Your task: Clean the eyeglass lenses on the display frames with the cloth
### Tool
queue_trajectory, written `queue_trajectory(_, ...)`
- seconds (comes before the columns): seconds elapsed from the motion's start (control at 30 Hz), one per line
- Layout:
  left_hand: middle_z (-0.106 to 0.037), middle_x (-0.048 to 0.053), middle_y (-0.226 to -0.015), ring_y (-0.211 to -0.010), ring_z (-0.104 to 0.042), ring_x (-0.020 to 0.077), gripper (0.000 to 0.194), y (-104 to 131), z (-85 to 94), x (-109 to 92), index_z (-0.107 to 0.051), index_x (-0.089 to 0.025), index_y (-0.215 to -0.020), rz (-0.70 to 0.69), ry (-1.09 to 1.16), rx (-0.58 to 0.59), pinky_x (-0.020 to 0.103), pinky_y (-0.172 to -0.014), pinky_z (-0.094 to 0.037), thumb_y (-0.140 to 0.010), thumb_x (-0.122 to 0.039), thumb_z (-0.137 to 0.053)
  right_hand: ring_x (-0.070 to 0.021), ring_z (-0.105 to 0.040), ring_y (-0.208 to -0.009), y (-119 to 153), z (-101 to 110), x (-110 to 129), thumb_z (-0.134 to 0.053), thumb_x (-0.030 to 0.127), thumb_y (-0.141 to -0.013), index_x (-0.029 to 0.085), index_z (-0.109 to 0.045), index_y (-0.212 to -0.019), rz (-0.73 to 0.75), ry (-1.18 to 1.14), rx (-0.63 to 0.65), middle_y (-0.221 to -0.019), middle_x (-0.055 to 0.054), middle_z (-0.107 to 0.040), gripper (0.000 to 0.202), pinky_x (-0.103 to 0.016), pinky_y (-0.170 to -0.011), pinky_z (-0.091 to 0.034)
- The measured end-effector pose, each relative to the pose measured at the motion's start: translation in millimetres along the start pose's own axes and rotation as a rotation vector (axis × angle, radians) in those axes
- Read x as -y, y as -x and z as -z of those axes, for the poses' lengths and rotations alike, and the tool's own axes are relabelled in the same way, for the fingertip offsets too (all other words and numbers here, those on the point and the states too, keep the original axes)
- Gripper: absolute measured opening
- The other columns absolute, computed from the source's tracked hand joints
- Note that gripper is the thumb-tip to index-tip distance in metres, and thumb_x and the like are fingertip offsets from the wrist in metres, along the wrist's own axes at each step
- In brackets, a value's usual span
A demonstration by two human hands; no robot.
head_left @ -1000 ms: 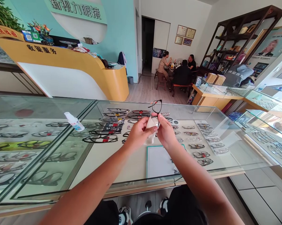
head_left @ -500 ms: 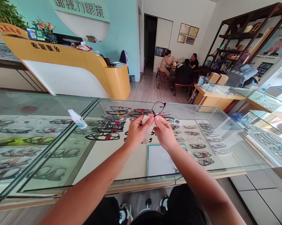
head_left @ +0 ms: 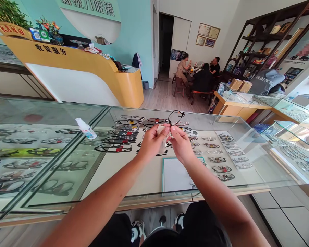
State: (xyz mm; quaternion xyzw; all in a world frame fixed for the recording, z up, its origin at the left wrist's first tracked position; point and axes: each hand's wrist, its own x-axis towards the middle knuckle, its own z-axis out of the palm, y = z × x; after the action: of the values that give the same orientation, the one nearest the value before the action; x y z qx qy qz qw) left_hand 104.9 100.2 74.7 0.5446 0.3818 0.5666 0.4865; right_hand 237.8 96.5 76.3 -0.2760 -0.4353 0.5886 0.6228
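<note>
Eyeglasses: a dark-rimmed pair (head_left: pixel 176 117), held up above the glass showcase (head_left: pixel 118 178), one lens rising clear of the fingertips; the hands hide the rest.
Right hand: thumb and fingers (head_left: pixel 180 141) closed on the eyeglasses at the lower edge of that lens.
Left hand: closed (head_left: pixel 149 142), thumb and fingers pinching a pale cloth (head_left: pixel 160 129) right beside the eyeglasses.
In the way: the two hands and the cloth block part of the frame rows (head_left: pixel 114 147) beneath the glass; the right forearm crosses the white board with a teal edge (head_left: pixel 175 176).
Bottle: a small white one (head_left: pixel 86 129) on the showcase top, off to the left near the seam; I can't tell if it stands or lies.
Right of the hands: more spectacles in columns, some on a pale panel (head_left: pixel 227 144).
Across the floor: a curved yellow counter (head_left: pixel 130 89), with a grey bin (head_left: pixel 145 84) near its end.
Back of the room: people (head_left: pixel 183 67) seated round a table with things on it.
Far right: two cardboard boxes (head_left: pixel 236 84) on another display case (head_left: pixel 229 99), near dark wooden shelves (head_left: pixel 258 55).
</note>
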Motion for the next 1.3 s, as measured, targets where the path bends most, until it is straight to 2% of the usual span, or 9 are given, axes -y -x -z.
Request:
queue_trajectory(0.2, -0.063, -0.001, -0.069, -0.058, -0.056, 0.0139, 0.067, -1, 0.8, 0, -0.079, -0.018, -0.099, 0.036, -0.039, -0.022, 0.026, -0.054, -0.044, -0.082, -0.083, -0.079, -0.017, -0.053, -0.081, 2, -1, 0, -0.087, 0.06, -0.083, 0.026, -0.083, -0.081, 0.038, 0.02, 0.038, -0.099, -0.003, -0.064, 0.035, -0.031, -0.066, -0.049)
queue_trajectory(0.4, -0.078, 0.005, -0.089, -0.076, -0.069, 0.0187, 0.059, -2, 4.6, 1, -0.08, -0.019, -0.111, 0.079, 0.03, 0.083, 0.027, -0.066, -0.052, -0.077, -0.066, -0.093, -0.014, -0.042, -0.071, -4, 6, -5, -0.087, 0.065, -0.082, 0.026, -0.087, -0.092, 0.039, 0.047, -0.039, -0.081, 0.001, -0.059, 0.041, -0.03, -0.069, -0.044)
queue_trajectory(0.5, -0.075, 0.002, -0.084, -0.075, -0.069, 0.018, 0.062, -2, 3.7, 1, -0.079, -0.021, -0.114, 0.077, 0.078, 0.081, 0.027, -0.067, -0.053, -0.077, -0.068, -0.093, -0.0152, -0.046, -0.073, -2, 4, -4, -0.085, 0.066, -0.083, 0.026, -0.087, -0.092, 0.037, 0.067, -0.012, -0.088, -0.001, -0.065, 0.041, -0.032, -0.071, -0.047)
queue_trajectory(0.7, -0.067, 0.0, -0.073, -0.063, -0.06, 0.0152, 0.063, -3, 3.4, 1, -0.077, -0.019, -0.098, 0.063, 0.016, 0.001, 0.026, -0.057, -0.049, -0.082, -0.079, -0.082, -0.018, -0.053, -0.081, 2, 1, -6, -0.085, 0.063, -0.085, 0.026, -0.083, -0.079, 0.05, 0.059, 0.033, -0.1, -0.004, -0.069, 0.038, -0.033, -0.071, -0.048)
queue_trajectory(0.83, -0.074, 0.004, -0.085, -0.069, -0.061, 0.0154, 0.062, -2, 4.4, 0, -0.08, -0.018, -0.109, 0.141, 0.083, 0.062, 0.026, -0.059, -0.048, -0.076, -0.069, -0.092, -0.0166, -0.048, -0.08, -3, 9, -9, -0.085, 0.064, -0.087, 0.027, -0.085, -0.086, 0.098, 0.085, -0.059, -0.089, 0.0, -0.064, 0.036, -0.032, -0.081, -0.047)
queue_trajectory(0.93, -0.074, 0.003, -0.083, -0.067, -0.06, 0.0153, 0.061, -2, 3.7, -3, -0.081, -0.018, -0.109, 0.201, 0.138, 0.054, 0.026, -0.058, -0.047, -0.069, -0.061, -0.099, -0.0169, -0.05, -0.083, -4, 10, -11, -0.083, 0.065, -0.087, 0.029, -0.087, -0.097, 0.076, 0.083, -0.043, -0.092, 0.0, -0.063, 0.038, -0.033, -0.085, -0.047)
queue_trajectory(1.1, -0.074, 0.002, -0.08, -0.071, -0.066, 0.017, 0.059, -1, 0.0, -3, -0.08, -0.021, -0.1, 0.066, 0.111, -0.032, 0.028, -0.066, -0.051, -0.075, -0.072, -0.092, -0.0176, -0.05, -0.084, 1, 1, -7, -0.084, 0.066, -0.086, 0.025, -0.076, -0.07, 0.106, 0.128, 0.009, -0.089, -0.001, -0.056, 0.045, -0.032, -0.08, -0.048)
queue_trajectory(1.2, -0.067, 0.0, -0.071, -0.06, -0.06, 0.0151, 0.061, 0, 0.3, -1, -0.076, -0.02, -0.09, 0.032, -0.001, -0.048, 0.029, -0.059, -0.049, -0.085, -0.081, -0.078, -0.0171, -0.047, -0.079, 4, -1, -3, -0.085, 0.065, -0.086, 0.024, -0.072, -0.067, 0.114, 0.123, 0.012, -0.088, -0.001, -0.053, 0.047, -0.032, -0.073, -0.049)
queue_trajectory(1.3, -0.067, 0.001, -0.073, -0.062, -0.06, 0.0155, 0.061, 0, 3.7, -1, -0.077, -0.02, -0.097, 0.028, -0.054, 0.002, 0.027, -0.058, -0.048, -0.088, -0.08, -0.075, -0.0168, -0.049, -0.082, 2, 3, -2, -0.084, 0.061, -0.089, 0.024, -0.075, -0.07, 0.13, 0.114, 0.01, -0.09, -0.002, -0.055, 0.042, -0.031, -0.075, -0.048)
